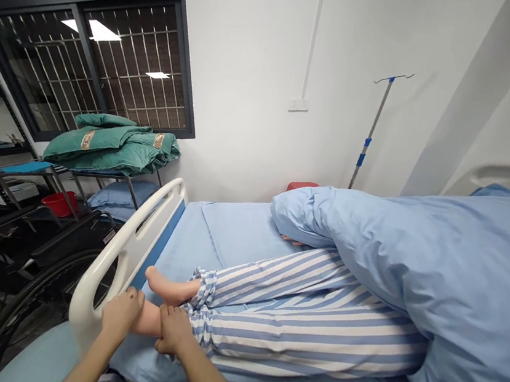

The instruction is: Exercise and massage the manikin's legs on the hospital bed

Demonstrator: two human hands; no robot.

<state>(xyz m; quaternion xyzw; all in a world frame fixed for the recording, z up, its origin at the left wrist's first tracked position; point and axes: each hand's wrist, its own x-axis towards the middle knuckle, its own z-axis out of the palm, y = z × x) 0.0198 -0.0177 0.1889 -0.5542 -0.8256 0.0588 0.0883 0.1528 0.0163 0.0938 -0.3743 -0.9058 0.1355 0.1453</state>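
A figure in blue-and-white striped trousers [302, 339] lies on the bed, legs stretched toward the footboard. Its bare skin looks smooth, like a manikin's. My left hand [121, 314] is closed around the toe end of the near foot [149, 318], close beside the footboard. Around the ankle of the same leg, just below the gathered trouser cuff [201, 328], my right hand [175, 330] is wrapped. The far foot [169, 287] rests on the sheet just behind, untouched. My hands cover much of the near foot.
The white footboard [100, 259] rises at the left, with a wheelchair [55, 259] beyond it. A blue quilt [383, 244] covers the upper body. An IV pole [371, 131] stands behind the bed. Green folded covers [112, 145] lie on a rack below the window.
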